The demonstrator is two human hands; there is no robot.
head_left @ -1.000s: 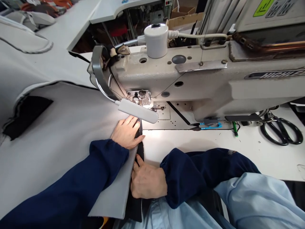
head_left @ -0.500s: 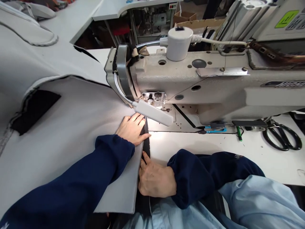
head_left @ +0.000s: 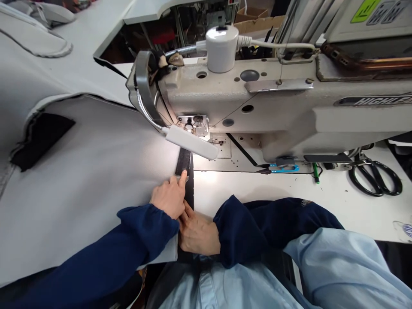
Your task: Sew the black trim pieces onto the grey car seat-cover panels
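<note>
A large light-grey fabric panel (head_left: 128, 154) spreads over the left side, its right edge lined by a black strip (head_left: 190, 184). Along that edge my left hand (head_left: 169, 196) is closed, thumb pointing at the machine, gripping the panel where the black shows. Just below it my right hand (head_left: 200, 235) pinches the same edge, its fingertips against the left hand and partly hidden. Ahead is the sewing machine (head_left: 231, 103); a white lamp bar (head_left: 192, 142) hangs in front of its needle area and hides part of it.
Black-handled scissors (head_left: 375, 178) lie at the right on the white table (head_left: 264, 186). Blue thread snips (head_left: 283, 168) and a green pen-like item (head_left: 316, 173) rest by the machine bed. Cardboard boxes (head_left: 257, 21) stand behind.
My left hand has slid back from the needle area toward me and closed on the edge, uncovering a black piece near the needle. The view has shifted slightly right.
</note>
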